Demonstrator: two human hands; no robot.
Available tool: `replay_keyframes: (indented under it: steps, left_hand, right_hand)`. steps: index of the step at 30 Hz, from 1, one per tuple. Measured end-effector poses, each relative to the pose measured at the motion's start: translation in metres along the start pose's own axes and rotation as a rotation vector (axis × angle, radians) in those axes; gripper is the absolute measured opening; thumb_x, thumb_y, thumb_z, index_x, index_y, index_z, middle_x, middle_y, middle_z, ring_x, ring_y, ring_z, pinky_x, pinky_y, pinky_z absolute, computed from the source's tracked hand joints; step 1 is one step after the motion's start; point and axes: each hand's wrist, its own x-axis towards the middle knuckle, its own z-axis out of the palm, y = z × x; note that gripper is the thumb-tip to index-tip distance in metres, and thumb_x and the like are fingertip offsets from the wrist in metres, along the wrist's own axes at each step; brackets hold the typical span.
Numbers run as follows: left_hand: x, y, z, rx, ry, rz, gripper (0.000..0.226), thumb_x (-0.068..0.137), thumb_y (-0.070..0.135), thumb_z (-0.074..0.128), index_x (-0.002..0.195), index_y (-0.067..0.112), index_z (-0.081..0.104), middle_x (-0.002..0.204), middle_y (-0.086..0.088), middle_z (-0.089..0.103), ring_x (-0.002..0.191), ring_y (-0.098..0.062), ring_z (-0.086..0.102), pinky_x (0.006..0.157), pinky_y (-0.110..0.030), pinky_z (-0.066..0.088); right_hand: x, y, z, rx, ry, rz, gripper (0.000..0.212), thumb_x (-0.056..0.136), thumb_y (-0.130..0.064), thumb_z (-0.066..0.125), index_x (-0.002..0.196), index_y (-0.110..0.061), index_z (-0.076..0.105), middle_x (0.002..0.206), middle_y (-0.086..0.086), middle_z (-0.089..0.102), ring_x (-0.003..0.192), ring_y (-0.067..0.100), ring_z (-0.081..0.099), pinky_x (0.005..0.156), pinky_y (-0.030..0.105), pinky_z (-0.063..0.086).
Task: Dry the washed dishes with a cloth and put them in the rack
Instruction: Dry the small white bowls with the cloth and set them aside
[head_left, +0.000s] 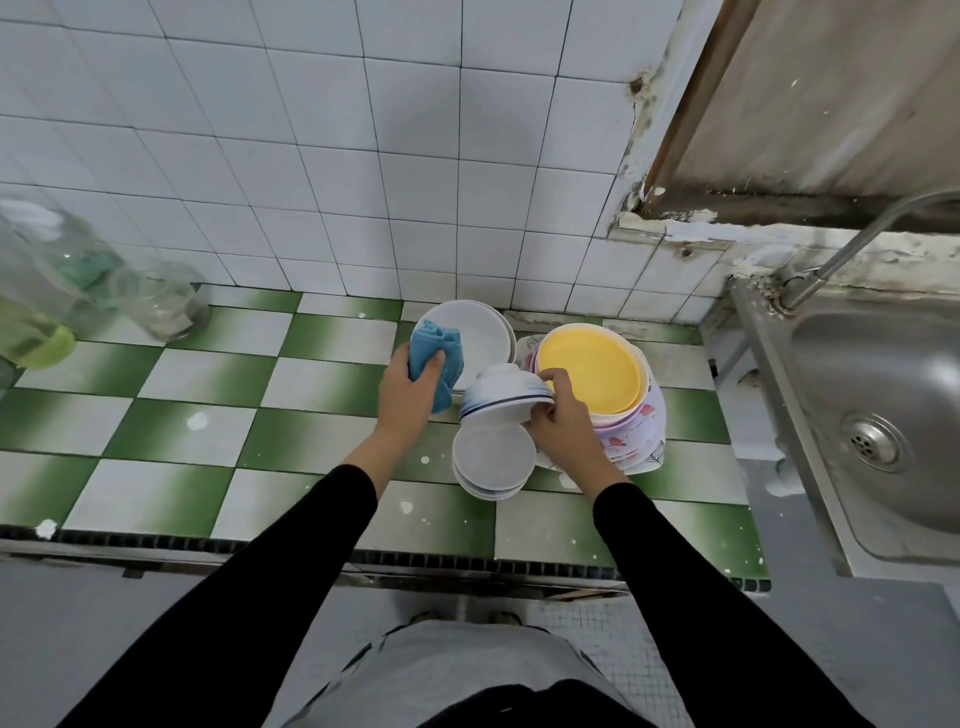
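A crumpled blue cloth (435, 347) is clenched in the curled fingers of the left hand (409, 397). A tipped, blue-banded white bowl (503, 396) is pinched at its rim by the right hand (563, 427), above stacked white bowls (492, 465). A smooth yellow plate (589, 368) is nested atop floral dishes (641, 431) on the checkered tile counter (208, 374).

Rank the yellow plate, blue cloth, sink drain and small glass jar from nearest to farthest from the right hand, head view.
1. yellow plate, just behind the right hand, which grips a bowl.
2. blue cloth, leftward, in the left hand.
3. sink drain, off to the right.
4. small glass jar, far left by the wall.
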Motion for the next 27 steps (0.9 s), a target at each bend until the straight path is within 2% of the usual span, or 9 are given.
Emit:
replay_keyframes:
  steps: [5,8,11,14,16,18,20,24,27]
  left_hand:
    - [-0.002,0.002,-0.002,-0.007,-0.003,-0.006,0.022,0.098,0.028,0.057,0.117,0.019,0.052,0.110,-0.001,0.060,0.099,-0.017,0.059,0.085,-0.031,0.053]
    - [-0.003,0.002,-0.002,-0.035,0.004,-0.026,0.020,0.098,0.029,0.056,0.117,0.022,0.052,0.109,0.000,0.061,0.099,-0.018,0.060,0.084,-0.030,0.054]
    - [-0.005,0.002,-0.002,-0.056,-0.001,-0.035,0.023,0.099,0.031,0.055,0.119,0.021,0.052,0.111,-0.001,0.061,0.099,-0.017,0.060,0.081,-0.027,0.053]
    - [-0.009,0.008,-0.001,-0.105,-0.003,-0.037,0.024,0.099,0.032,0.055,0.119,0.020,0.054,0.108,0.000,0.063,0.095,-0.014,0.061,0.077,-0.024,0.054]
    - [-0.010,0.013,0.000,-0.158,0.006,-0.044,0.024,0.099,0.032,0.054,0.119,0.019,0.057,0.106,0.000,0.064,0.092,-0.012,0.062,0.074,-0.021,0.053]
    - [-0.013,0.020,0.001,-0.206,0.023,-0.047,0.026,0.099,0.033,0.054,0.119,0.018,0.058,0.104,0.001,0.065,0.091,-0.012,0.062,0.071,-0.019,0.053]
    - [-0.017,0.027,0.005,-0.251,0.052,-0.046,0.027,0.099,0.034,0.053,0.120,0.017,0.059,0.103,0.002,0.065,0.090,-0.010,0.062,0.068,-0.017,0.052]
    - [-0.028,0.044,0.015,-0.229,0.089,0.076,0.019,0.099,0.030,0.055,0.116,0.021,0.059,0.100,0.004,0.065,0.087,-0.007,0.060,0.073,-0.021,0.053]
    - [-0.038,0.047,0.023,-0.042,0.010,0.196,0.007,0.100,0.030,0.054,0.105,0.029,0.059,0.087,0.005,0.063,0.077,-0.007,0.058,0.070,-0.028,0.050]
  right_hand:
    - [0.001,-0.003,0.000,0.077,0.055,0.030,0.017,0.102,-0.009,0.049,0.118,-0.014,0.045,0.107,0.006,0.058,0.092,0.022,0.056,0.061,0.014,0.043]
    - [0.001,-0.015,0.001,0.327,0.004,0.171,0.037,0.098,-0.001,0.045,0.131,-0.017,0.039,0.117,0.005,0.049,0.102,0.025,0.057,0.062,0.020,0.056]
    - [0.002,-0.026,0.003,0.690,-0.026,0.392,0.044,0.097,0.000,0.041,0.136,-0.020,0.033,0.114,0.009,0.055,0.083,0.029,0.071,0.067,0.030,0.060]
    - [0.005,-0.030,-0.002,0.967,-0.033,0.532,0.033,0.096,-0.006,0.044,0.129,-0.010,0.041,0.108,0.019,0.059,0.075,0.025,0.069,0.067,0.030,0.055]
    - [0.003,-0.031,-0.005,1.067,-0.079,0.583,0.019,0.097,-0.017,0.052,0.115,-0.013,0.049,0.113,0.017,0.056,0.084,0.024,0.066,0.072,0.031,0.053]
    - [0.002,-0.031,-0.005,1.116,-0.137,0.590,0.019,0.095,-0.026,0.058,0.111,-0.019,0.051,0.120,0.012,0.055,0.106,0.027,0.064,0.087,0.038,0.053]
    - [0.001,-0.032,-0.003,1.204,-0.152,0.548,0.020,0.094,-0.022,0.059,0.113,-0.022,0.052,0.125,0.010,0.052,0.123,0.031,0.057,0.104,0.050,0.047]
    - [0.001,-0.037,0.006,1.273,-0.137,0.455,0.053,0.069,-0.014,0.067,0.119,-0.011,0.051,0.129,0.016,0.048,0.123,0.034,0.052,0.102,0.048,0.050]
    - [0.005,-0.040,0.011,1.317,-0.119,0.396,0.076,0.058,-0.013,0.067,0.129,-0.009,0.040,0.131,0.018,0.045,0.117,0.033,0.052,0.092,0.046,0.056]
